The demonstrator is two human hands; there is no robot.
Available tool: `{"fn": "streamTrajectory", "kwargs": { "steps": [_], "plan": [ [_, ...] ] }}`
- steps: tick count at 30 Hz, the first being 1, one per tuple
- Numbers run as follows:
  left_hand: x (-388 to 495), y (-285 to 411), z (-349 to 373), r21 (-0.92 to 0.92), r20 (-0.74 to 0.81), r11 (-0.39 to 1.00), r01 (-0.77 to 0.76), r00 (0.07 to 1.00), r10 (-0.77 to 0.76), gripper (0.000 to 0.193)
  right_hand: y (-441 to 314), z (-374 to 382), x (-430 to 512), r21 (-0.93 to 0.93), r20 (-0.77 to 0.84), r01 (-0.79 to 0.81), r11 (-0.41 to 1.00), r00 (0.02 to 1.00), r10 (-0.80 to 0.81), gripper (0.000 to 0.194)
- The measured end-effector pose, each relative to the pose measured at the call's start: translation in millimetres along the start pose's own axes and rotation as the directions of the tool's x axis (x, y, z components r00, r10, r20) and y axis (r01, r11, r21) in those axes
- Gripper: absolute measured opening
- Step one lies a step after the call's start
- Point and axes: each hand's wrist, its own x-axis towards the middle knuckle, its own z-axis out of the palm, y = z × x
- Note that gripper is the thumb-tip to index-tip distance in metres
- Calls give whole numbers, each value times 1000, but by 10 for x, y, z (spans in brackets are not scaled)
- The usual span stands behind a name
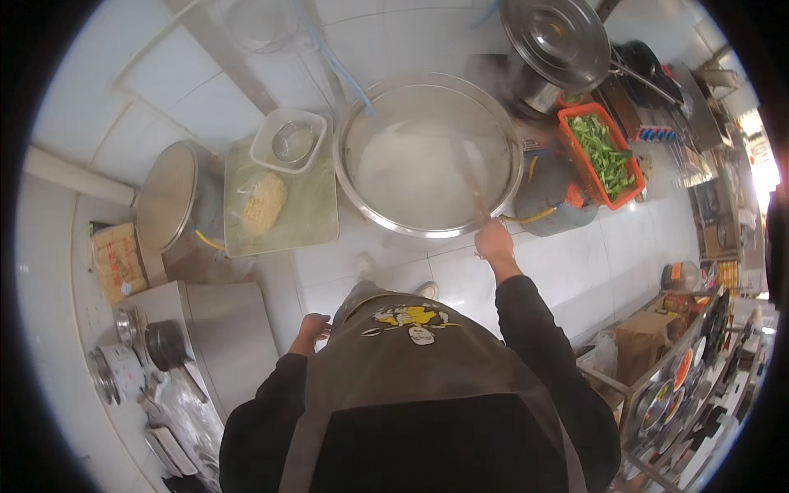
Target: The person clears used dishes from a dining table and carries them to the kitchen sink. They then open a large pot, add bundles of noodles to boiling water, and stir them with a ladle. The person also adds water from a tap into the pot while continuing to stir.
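In front of me stands a large round steel pot (431, 229) filled with cloudy whitish liquid (407, 172), with steam over it. My right hand (494, 239) grips a brown handle, likely wooden (474, 191), at the pot's near right rim. The handle's far end dips into the liquid and is hidden. A blue hose (351, 83) runs down from the wall into the pot. My left hand (315, 326) hangs beside my apron (400, 363), its fingers loosely curled and nothing visible in it.
Left of the pot, a greenish board (308, 215) bears a bag of yellowish food (265, 203) and a plastic tub (262, 145). An orange basket of chopped greens (601, 154) sits right, above a gas cylinder (548, 209). A steel cabinet (231, 326) stands left, a loaded shelf (641, 382) right.
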Motion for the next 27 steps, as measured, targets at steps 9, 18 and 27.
{"fn": "streamTrajectory", "kwargs": {
  "steps": [9, 18, 27],
  "plan": [
    [423, 512, 77, 75, 132, 994, -84, 988, 74, 21, 398, 360, -399, 120, -2, 12, 993, 1000, -12, 34],
    [505, 1115, -214, 181, 90, 969, -166, 984, 152, 24, 99, 316, -724, 19, 172, 132, 991, 976, -133, 32],
    [720, 1036, -308, 271, 187, 948, -168, 975, 119, 27, -202, -14, -1044, -14, 323, 39, 999, 946, -33, 29]
  ]
}}
